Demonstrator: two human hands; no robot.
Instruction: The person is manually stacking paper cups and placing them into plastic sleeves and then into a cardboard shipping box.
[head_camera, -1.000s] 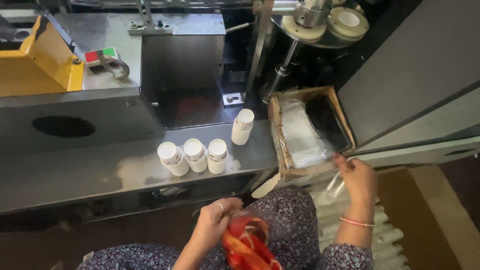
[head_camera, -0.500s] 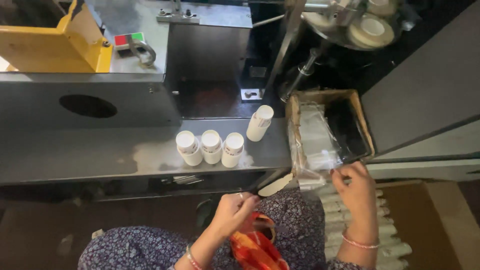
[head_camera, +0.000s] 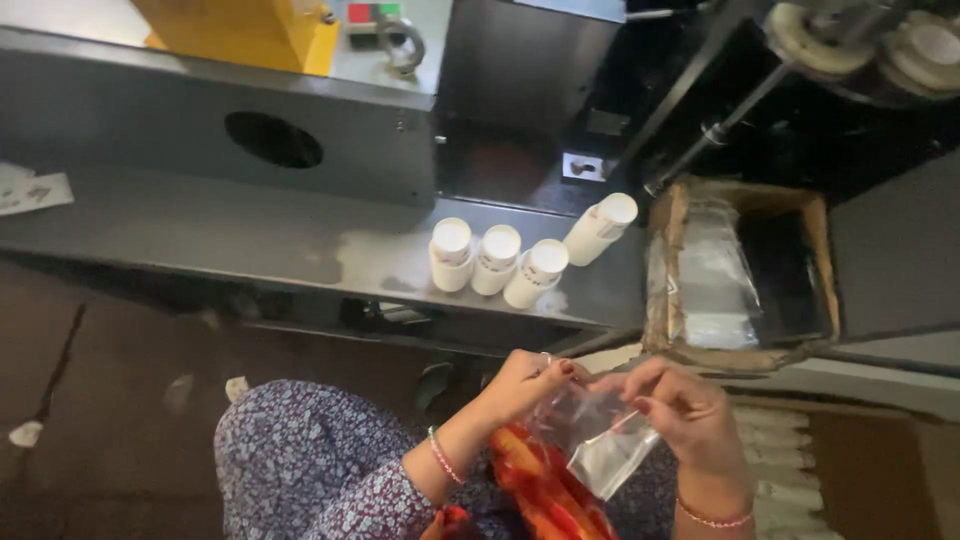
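Both hands are now meeting over my lap, where half a second ago the right one was up by the box (head_camera: 742, 275). I am pinching a clear bag (head_camera: 603, 440) between them: left hand (head_camera: 527, 383) closed on its upper left edge, right hand (head_camera: 680, 410) closed on the top right. To open it well, I judge I should be rubbing the two film layers apart at the mouth. Four white tubes (head_camera: 497, 262) are standing on the ledge (head_camera: 250, 240) above.

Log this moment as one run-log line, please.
left hand + right hand: both holding clear plastic bag | four white bottles on shelf
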